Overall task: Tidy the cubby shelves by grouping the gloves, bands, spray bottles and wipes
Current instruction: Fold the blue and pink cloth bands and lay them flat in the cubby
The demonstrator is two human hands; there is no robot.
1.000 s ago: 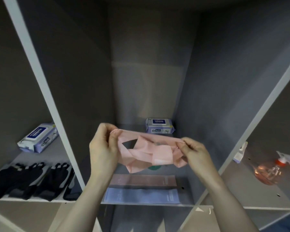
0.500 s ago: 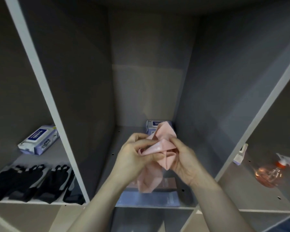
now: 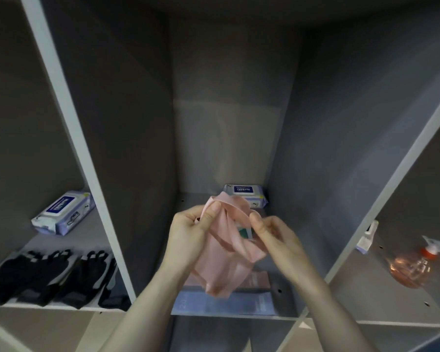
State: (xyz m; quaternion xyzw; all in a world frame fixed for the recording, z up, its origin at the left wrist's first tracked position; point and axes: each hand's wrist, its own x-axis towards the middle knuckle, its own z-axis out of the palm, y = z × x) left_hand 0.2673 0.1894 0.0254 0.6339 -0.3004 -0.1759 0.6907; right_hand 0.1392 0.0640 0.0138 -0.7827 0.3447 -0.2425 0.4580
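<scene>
Pink band (image 3: 226,252) between both hands

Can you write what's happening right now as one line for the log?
step: folding | left hand: pinches pink band | right hand: pinches pink band | place: middle cubby

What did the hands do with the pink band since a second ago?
The left hand and right hand came together, folding the stretched-out pink band into a bunch that hangs down. Both kept hold of it. The gloves, wipes packs and spray bottle stayed put.
</scene>
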